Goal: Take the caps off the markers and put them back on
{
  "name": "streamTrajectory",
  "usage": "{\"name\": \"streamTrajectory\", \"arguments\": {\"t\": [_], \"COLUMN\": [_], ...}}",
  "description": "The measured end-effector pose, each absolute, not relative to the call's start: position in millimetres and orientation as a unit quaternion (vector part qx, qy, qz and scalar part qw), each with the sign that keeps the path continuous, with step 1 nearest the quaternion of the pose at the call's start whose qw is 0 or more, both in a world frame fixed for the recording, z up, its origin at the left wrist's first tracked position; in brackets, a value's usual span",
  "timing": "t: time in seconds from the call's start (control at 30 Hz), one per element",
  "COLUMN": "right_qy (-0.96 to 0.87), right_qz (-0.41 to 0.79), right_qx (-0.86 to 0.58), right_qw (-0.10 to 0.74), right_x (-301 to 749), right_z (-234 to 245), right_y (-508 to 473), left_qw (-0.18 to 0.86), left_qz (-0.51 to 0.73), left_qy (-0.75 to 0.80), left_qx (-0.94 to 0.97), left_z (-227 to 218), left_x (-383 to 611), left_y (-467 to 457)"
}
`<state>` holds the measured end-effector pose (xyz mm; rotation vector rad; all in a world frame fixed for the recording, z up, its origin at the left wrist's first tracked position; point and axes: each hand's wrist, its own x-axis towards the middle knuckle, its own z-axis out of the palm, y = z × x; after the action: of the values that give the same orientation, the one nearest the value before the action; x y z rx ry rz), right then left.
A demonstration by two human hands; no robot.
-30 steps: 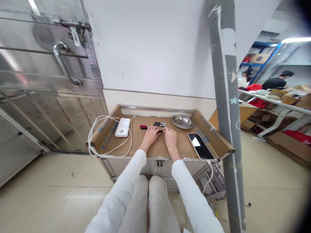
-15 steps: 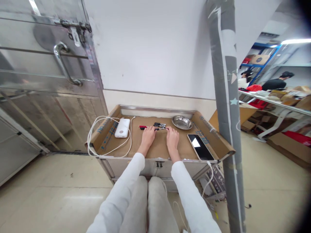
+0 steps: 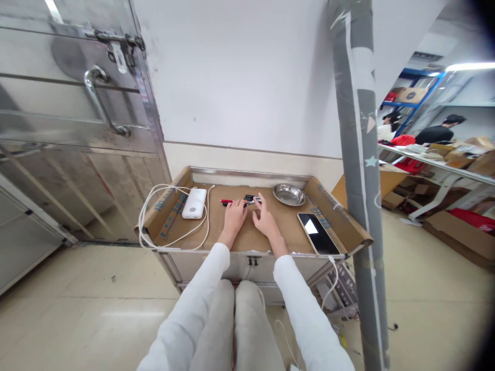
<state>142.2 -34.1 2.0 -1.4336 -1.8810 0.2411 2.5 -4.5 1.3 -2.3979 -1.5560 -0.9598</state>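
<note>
Several black and red pens [image 3: 247, 199] lie in a loose group on the cardboard-lined cart top [image 3: 216, 226]. My left hand [image 3: 235, 215] rests palm down just in front of the red pen, fingers stretched out and touching the pens' near ends. My right hand [image 3: 263, 219] is turned toward the left, its fingers extended and reaching onto the black pens. Neither hand has plainly closed round a pen. Both arms wear white sleeves.
A white power bank [image 3: 194, 202] with a looped white cable [image 3: 149, 216] lies at the cart's left. A steel bowl [image 3: 289, 194] and a phone [image 3: 317, 233] sit at the right. A grey wrapped post [image 3: 358, 154] stands beside the cart; a steel door [image 3: 77, 118] is left. Two people sit far right.
My right hand has swung left and forward onto the black pens. My left hand has stayed almost still at the red pen.
</note>
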Motion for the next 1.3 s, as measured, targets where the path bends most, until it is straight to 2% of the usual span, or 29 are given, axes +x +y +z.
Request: {"name": "streamTrajectory", "arguments": {"t": [0.37, 0.7, 1.3], "right_qy": [-0.73, -0.711, -0.72], "right_qz": [-0.067, -0.097, -0.092], "right_qx": [-0.626, -0.666, -0.649], "right_qw": [0.267, 0.204, 0.23], "right_x": [142, 140, 144], "right_z": [-6, -6, -6], "right_y": [-24, -15, -10], "left_qw": [0.078, 0.099, 0.066], "left_qz": [-0.35, -0.28, -0.249], "left_qy": [-0.656, -0.661, -0.615], "left_qx": [-0.664, -0.689, -0.746], "left_z": [3, -4, -3], "left_x": [0, 2, 7], "left_y": [-12, -16, -10]}}
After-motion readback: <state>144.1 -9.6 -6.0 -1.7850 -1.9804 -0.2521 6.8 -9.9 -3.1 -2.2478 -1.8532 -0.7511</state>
